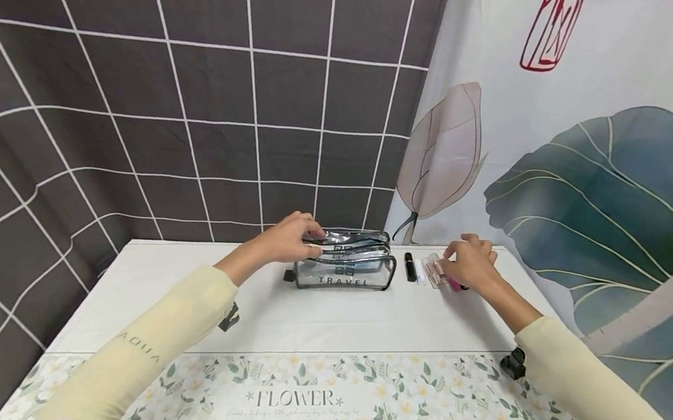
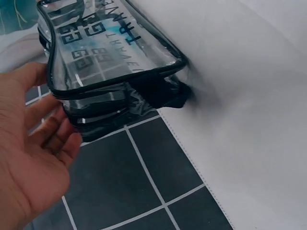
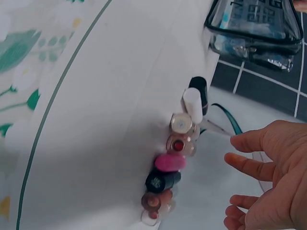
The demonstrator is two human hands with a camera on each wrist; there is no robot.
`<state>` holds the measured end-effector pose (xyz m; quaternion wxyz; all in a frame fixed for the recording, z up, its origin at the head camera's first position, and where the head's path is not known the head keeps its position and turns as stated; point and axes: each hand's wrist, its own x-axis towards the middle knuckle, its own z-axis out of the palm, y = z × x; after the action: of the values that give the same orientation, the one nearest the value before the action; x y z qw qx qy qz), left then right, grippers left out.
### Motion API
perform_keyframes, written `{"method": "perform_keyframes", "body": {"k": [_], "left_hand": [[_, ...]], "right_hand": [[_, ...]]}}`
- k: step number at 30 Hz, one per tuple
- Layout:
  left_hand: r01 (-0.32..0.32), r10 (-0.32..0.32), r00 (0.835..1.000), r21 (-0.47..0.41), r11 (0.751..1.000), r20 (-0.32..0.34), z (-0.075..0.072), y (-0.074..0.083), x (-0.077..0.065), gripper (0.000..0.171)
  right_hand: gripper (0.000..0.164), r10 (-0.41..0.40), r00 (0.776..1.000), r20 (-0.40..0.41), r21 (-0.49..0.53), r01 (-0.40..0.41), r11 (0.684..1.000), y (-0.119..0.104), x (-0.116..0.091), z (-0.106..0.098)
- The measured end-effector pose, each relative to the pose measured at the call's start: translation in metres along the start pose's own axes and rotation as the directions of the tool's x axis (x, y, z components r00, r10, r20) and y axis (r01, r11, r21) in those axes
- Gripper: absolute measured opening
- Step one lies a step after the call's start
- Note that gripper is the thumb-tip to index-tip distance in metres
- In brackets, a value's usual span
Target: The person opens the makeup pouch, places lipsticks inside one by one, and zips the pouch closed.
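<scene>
A clear travel pouch (image 1: 343,280) with black piping stands on the white table, its top edges apart. My left hand (image 1: 290,239) holds the pouch's upper left edge, thumb and fingers on either side; the left wrist view shows the hand (image 2: 36,148) at the same edge. Light blue shows through the plastic. To the right lies a row of small cosmetics: a black tube (image 3: 204,91), a white tube (image 3: 193,103), clear-and-pinkish tubes (image 3: 181,123), a pink item (image 3: 170,163) and a black-capped one (image 3: 162,181). My right hand (image 1: 472,261) hovers beside them, fingers apart, holding nothing.
A floral mat (image 1: 293,400) with the word FLOWER covers the table's near part. Behind the white tabletop (image 1: 250,324) hangs a dark grid-pattern cloth (image 1: 217,147). A pale cloth with large printed leaves (image 1: 610,179) hangs at the right.
</scene>
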<state>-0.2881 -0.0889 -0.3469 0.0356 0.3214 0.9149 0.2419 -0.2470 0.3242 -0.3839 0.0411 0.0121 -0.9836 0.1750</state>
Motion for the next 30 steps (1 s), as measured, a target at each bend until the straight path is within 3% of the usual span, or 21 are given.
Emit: {"method": "perform_keyframes", "body": {"k": [11,30], "left_hand": [[0.026,-0.032,0.995,0.063,0.998,0.096,-0.005,0.003,0.008,0.057],[0.066,-0.079,0.984,0.089,0.994,0.162,-0.006,0.004,0.006,0.076]], "right_hand": [[0.036,0.055,0.998,0.0,-0.006,-0.055,0.998,0.029,0.002,-0.01],[0.04,0.212,0.976,0.043,-0.041,-0.21,0.977,0.069,0.013,-0.012]]}}
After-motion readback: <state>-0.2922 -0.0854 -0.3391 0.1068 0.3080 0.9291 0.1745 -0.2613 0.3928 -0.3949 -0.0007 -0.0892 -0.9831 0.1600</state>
